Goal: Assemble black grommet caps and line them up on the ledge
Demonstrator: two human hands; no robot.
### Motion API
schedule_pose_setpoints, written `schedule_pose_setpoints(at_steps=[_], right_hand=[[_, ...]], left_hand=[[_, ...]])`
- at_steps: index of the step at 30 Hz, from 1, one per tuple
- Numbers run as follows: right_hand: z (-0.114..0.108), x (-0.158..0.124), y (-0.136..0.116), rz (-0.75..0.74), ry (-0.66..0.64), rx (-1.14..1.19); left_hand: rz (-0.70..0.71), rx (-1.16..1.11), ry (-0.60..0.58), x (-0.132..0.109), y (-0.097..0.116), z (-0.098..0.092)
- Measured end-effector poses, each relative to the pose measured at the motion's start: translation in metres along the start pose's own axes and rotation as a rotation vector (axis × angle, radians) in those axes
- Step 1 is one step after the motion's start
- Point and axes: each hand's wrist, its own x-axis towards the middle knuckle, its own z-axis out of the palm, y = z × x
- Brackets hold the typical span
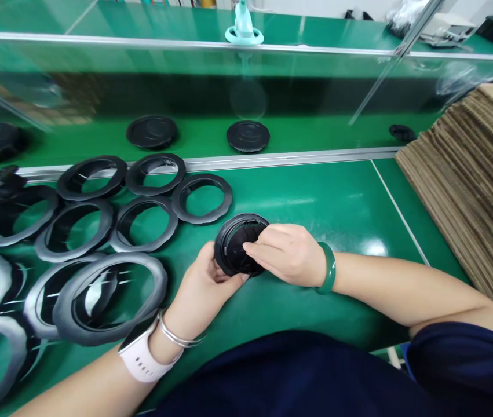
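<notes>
My left hand [205,292] grips a round black plastic part [233,246] by its lower left rim, holding it tilted over the green table [316,200]. The part has a ringed edge and a dark recessed middle. Over its right side lies my right hand [287,255], with fingers bunched together and the tips at the recess. Whether those fingers pinch some small piece is hidden. Just beyond the part lies a black ring [203,198], the nearest of several flanged black rings on the table.
More black rings [111,298] crowd the left side, some overlapping. Round black parts [248,136] sit on the green strip behind the metal rail [307,155]. A tall stack of cardboard sheets [472,174] stands at the right. A mint-green object [244,26] is on the upper shelf.
</notes>
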Motion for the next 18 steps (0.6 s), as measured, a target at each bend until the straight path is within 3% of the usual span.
schedule_pose_setpoints(at_steps=[4,18], right_hand=[[-0.006,0.005,-0.002,-0.032,-0.036,-0.064],[-0.009,0.009,-0.007,0.087,-0.203,-0.017]], left_hand=[[0.012,0.052,0.031,-0.002,0.0,0.002],[0.024,0.122,0.038,-0.005,0.004,0.003]])
